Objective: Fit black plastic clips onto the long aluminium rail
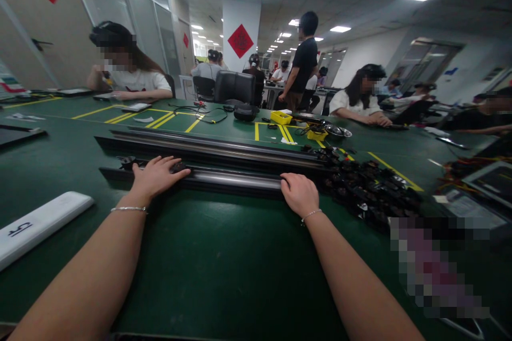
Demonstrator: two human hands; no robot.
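On the green work table (208,256), directly ahead of the wearer, a long black rail with a silver metal rod along its top (236,179) lies crosswise. Left hand (157,175): palm down, fingers spread wide, resting flat on the rail near its left end; grasps nothing. Thin bracelet on that wrist. Right hand (299,194): fingers curled over the near edge of the same rail further right, knuckles up; a loose grip on the rail, though the fingertips are hidden behind the hand. Bracelet on this wrist too.

Just behind, a second long black rail with silver rod (216,146) lies parallel, a little apart from the first. At the right ends of both rails, a heap of small black plastic parts (368,186) spreads over the table. Flat white oblong bar with a black mark (40,224) lies near the left forearm, not touching. Further back: a yellow plastic tray (280,116), black cables (200,112), yellow tape lines. Other people sit at the far side and right side of the table; one stands in a black shirt (303,61).
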